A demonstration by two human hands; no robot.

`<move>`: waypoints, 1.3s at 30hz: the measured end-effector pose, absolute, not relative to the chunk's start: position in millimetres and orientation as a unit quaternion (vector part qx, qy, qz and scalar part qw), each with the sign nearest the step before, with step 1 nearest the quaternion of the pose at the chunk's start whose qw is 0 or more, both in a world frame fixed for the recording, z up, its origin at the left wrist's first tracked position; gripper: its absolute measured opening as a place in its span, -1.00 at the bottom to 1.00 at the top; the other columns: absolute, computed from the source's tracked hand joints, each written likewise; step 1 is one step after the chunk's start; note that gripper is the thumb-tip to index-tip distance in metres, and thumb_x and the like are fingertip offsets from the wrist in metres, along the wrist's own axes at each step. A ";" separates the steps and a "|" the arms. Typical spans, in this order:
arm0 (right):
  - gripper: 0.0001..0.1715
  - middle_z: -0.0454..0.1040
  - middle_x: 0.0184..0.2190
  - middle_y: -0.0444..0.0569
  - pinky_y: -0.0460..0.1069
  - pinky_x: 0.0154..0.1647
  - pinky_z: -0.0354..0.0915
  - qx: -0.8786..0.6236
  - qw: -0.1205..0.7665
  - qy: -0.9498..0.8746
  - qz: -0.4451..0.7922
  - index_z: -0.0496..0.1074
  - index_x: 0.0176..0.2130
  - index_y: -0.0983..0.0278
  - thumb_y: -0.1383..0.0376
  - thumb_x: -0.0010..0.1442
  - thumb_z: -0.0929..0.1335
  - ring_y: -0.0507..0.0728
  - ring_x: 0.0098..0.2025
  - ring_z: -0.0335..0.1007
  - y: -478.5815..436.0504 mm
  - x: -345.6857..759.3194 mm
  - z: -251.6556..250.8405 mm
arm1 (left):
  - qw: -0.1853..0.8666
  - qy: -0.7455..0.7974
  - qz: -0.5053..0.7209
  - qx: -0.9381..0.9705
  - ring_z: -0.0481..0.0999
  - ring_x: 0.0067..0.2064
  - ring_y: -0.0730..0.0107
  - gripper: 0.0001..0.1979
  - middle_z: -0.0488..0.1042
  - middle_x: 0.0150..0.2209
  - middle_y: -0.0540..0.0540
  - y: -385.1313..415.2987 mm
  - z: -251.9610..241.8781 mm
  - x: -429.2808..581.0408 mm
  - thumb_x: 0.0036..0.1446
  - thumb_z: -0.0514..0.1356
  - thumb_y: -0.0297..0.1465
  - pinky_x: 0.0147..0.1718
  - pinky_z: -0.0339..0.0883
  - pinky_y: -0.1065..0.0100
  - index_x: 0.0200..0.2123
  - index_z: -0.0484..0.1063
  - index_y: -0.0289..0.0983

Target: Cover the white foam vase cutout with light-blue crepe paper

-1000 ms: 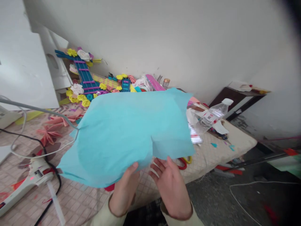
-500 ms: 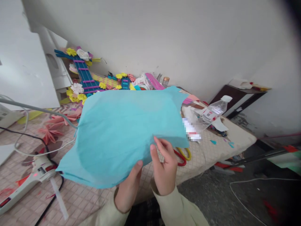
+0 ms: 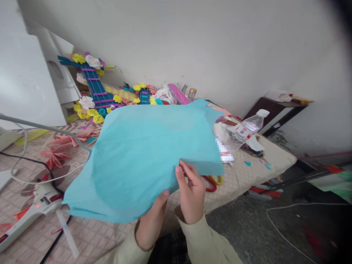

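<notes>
A turquoise sheet of thin paper [image 3: 148, 146], apparently over a stiffer rounded shape that shows faintly through it, spreads above the table in front of me. My left hand [image 3: 154, 220] grips its lower edge, thumb on top and the other fingers hidden underneath. At the notch in the near right edge, my right hand [image 3: 192, 187] pinches the paper between thumb and index finger. Loose paper corners stick out at the lower left and upper right. Just beyond my right hand, the red handle [image 3: 211, 184] and yellow handle [image 3: 218, 179] of what look like scissors show from under the sheet.
A glue gun [image 3: 33, 216] with its cord lies at the left. Folded pink paper [image 3: 55, 156] is near it. Behind are a blue paper guitar shape [image 3: 95, 84] with yellow flowers, and a glass jar [image 3: 192, 94]. A plastic bottle [image 3: 251, 126] leans at the right.
My right thumb and index finger have closed together on the paper's edge. The sheet's lower left corner has dipped slightly. The whole view has shifted a little.
</notes>
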State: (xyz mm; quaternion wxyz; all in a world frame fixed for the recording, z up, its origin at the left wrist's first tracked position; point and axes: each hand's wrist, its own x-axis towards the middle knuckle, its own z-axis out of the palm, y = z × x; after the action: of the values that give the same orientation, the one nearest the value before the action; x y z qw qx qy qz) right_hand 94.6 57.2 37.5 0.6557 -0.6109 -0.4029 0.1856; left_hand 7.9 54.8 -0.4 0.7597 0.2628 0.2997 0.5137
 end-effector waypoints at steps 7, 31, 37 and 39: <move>-0.71 0.46 -0.23 0.04 0.04 -0.21 0.27 -0.624 0.650 -0.386 0.195 0.47 -0.22 0.32 0.21 0.07 0.32 0.13 -0.20 0.34 57.0 97.2 35.6 | 0.782 0.281 0.517 0.208 -0.08 0.24 0.18 -0.36 0.14 0.17 -0.03 54.4 4.9 9.1 -0.07 0.21 -0.42 0.21 -0.20 0.10 0.12 0.13 -0.14; -0.79 0.51 -0.23 -0.12 0.04 -0.02 0.19 -0.378 0.742 -0.119 0.541 0.49 -0.31 0.22 0.28 -0.05 0.37 0.13 -0.07 0.31 67.0 102.7 45.3 | 0.808 0.241 0.494 0.211 0.13 0.16 0.19 -0.60 0.39 -0.01 -0.04 52.9 15.3 7.1 -0.03 0.15 -0.44 0.15 -0.02 0.16 -0.05 0.35 -0.19; -0.71 0.50 -0.20 -0.14 0.06 0.00 0.20 -0.327 0.727 -0.051 0.602 0.48 -0.25 0.20 0.33 -0.06 0.36 0.13 -0.05 0.32 70.2 103.2 40.7 | 0.817 0.213 0.497 0.202 0.16 0.14 0.20 -0.66 0.45 -0.08 -0.01 56.2 16.4 5.1 -0.07 0.13 -0.49 0.13 0.03 0.15 -0.16 0.43 -0.19; -0.70 0.50 -0.19 -0.15 0.06 0.02 0.19 -0.314 0.735 -0.055 0.598 0.48 -0.24 0.19 0.35 -0.06 0.36 0.13 -0.04 0.31 70.1 103.5 39.7 | 0.820 0.210 0.493 0.201 0.17 0.14 0.20 -0.67 0.45 -0.09 -0.01 56.1 15.6 5.0 -0.07 0.13 -0.49 0.12 0.06 0.15 -0.17 0.43 -0.19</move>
State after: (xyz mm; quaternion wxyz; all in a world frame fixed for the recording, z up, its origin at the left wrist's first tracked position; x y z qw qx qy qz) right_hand 103.5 70.1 39.7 0.7352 -0.3142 -0.0553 0.5981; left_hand 5.0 56.1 15.6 0.8202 0.2015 0.2099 0.4926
